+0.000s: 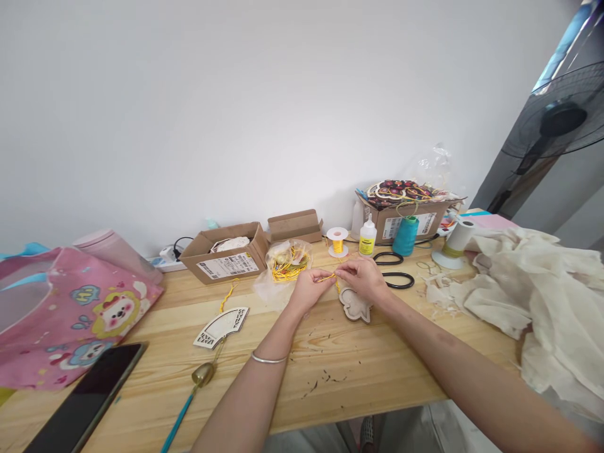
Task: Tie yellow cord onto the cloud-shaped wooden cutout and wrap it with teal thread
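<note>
To your left, a pink cartoon-printed bag slumped at the edge of the pine table, with a dark phone lying beside it. A cardboard box holding pale pieces stood further along, and a clear plastic bag of tangled yellow cord sat just beside your left hand. A laser-cut wooden fan panel lay nearer you. Past your right hand were a spool of yellow thread, a glue bottle, black-handled scissors and a teal thread cone, with crumpled cream cloth heaped to the right. Your hands were close together above the table, each pinching a length of yellow cord between thumb and forefinger, the other fingers loosely curled. The cord ran taut between them, and a strand dropped toward a scalloped wooden cutout lying flat just below your right hand.
</note>
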Demonstrator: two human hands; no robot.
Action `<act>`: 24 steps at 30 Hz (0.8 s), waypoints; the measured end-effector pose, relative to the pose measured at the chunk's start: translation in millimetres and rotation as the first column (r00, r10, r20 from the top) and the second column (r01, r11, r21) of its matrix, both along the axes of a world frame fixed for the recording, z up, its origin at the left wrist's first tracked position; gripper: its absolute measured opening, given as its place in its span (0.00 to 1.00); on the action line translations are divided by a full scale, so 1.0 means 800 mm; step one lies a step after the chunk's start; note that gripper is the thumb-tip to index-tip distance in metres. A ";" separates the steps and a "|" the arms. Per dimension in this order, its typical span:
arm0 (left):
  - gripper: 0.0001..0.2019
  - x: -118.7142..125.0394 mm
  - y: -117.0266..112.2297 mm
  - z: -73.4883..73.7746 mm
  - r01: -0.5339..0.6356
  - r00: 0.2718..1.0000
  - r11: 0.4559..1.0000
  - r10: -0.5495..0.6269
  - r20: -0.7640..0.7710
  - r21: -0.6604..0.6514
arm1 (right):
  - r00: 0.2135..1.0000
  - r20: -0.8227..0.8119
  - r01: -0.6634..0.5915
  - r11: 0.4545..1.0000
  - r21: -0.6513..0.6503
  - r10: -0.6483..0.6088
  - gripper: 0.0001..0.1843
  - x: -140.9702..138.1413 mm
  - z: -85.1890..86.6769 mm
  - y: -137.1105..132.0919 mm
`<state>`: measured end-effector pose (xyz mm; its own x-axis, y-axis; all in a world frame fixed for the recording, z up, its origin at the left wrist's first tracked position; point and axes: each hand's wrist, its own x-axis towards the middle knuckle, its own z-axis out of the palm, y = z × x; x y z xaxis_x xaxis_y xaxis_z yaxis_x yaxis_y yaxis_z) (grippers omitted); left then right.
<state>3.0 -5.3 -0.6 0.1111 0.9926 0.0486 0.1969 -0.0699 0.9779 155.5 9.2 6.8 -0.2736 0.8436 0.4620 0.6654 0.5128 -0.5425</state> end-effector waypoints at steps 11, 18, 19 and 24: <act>0.11 -0.002 0.002 -0.003 -0.020 1.000 1.000 0.020 -0.015 0.011 | 0.997 -0.049 0.066 0.996 0.063 -0.063 0.11 0.001 0.003 -0.002; 0.12 -0.001 0.002 0.002 -0.073 0.994 0.997 0.076 0.082 -0.035 | 0.994 -0.052 0.096 0.993 0.063 -0.092 0.11 0.000 0.000 -0.003; 0.13 -0.001 0.001 0.003 -0.081 0.992 0.996 0.084 0.093 -0.043 | 0.994 -0.054 0.098 0.994 0.049 -0.095 0.11 0.000 -0.001 -0.002; 0.11 -0.003 -0.001 0.005 -0.070 0.992 0.997 0.074 0.098 -0.042 | 0.988 -0.150 0.026 0.994 -0.104 -0.042 0.10 -0.003 -0.008 0.001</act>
<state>0.6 -5.8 3.8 0.0357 0.9992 0.0180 0.1015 -0.0216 0.9946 153.1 9.7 0.1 -0.1773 0.8960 0.4070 0.5876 0.4282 -0.6866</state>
